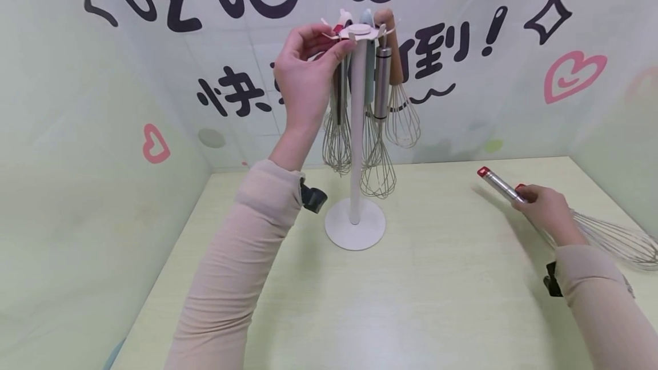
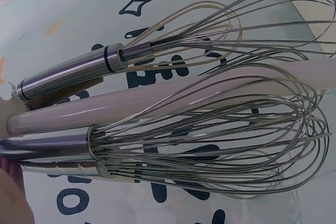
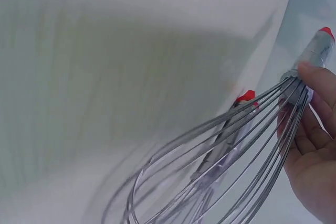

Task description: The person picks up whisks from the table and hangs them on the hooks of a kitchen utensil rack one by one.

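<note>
At the top of a white stand (image 1: 354,221), my left hand (image 1: 307,70) pinches the red-tipped end of a steel whisk beside a hook. In the left wrist view that whisk's handle (image 2: 65,168) lies close against another whisk with a shiny steel handle (image 2: 47,148). Over the right side of the table, my right hand (image 1: 547,210) grips a red-tipped steel whisk (image 1: 501,184) near its neck, the wires (image 3: 268,145) fanning away from the fingers. A second red-tipped whisk (image 3: 218,153) lies just beyond it, partly hidden by those wires.
More whisks hang from the stand, among them a steel-handled one (image 1: 382,84), a wooden-handled one (image 1: 394,59) and a pale blue-handled one (image 1: 369,81). A printed cloth (image 1: 247,141) with black lettering backs the pale table (image 1: 437,301).
</note>
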`<move>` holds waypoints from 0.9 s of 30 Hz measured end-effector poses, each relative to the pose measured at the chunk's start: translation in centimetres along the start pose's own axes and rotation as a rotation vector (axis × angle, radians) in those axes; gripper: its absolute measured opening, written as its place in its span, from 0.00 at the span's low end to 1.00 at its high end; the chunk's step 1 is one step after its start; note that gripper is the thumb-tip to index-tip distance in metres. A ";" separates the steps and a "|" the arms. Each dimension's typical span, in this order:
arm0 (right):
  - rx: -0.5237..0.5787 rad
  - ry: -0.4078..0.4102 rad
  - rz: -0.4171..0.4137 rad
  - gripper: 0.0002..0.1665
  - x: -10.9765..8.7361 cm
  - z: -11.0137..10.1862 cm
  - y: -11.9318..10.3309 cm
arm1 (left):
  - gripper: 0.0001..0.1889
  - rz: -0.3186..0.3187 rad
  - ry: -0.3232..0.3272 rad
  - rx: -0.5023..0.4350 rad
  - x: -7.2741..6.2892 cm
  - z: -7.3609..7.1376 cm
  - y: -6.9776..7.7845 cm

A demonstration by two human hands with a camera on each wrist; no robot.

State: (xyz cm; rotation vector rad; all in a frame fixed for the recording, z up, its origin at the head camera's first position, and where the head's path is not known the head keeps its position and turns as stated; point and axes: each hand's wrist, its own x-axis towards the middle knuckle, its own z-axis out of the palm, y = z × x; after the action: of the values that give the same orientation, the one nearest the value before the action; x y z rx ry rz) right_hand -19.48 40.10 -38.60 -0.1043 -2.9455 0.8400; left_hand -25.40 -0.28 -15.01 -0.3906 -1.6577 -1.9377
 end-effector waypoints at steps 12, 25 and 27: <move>0.066 0.098 -0.042 0.27 0.9 -0.9 -2.5 | 0.19 0.023 0.000 0.027 -0.4 0.5 0.1; 0.215 0.141 0.016 0.32 1.4 -2.3 -6.5 | 0.18 0.045 0.026 0.072 -1.5 1.1 1.4; 0.214 0.151 0.014 0.33 1.4 -2.5 -7.2 | 0.18 0.058 0.026 0.081 -1.3 1.1 1.1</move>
State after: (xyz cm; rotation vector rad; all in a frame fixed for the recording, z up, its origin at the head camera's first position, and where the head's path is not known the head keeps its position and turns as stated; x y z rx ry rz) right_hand -20.98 35.47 -32.60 -0.1674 -2.6999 1.0908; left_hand -23.85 1.01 -14.64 -0.3757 -1.6836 -1.8198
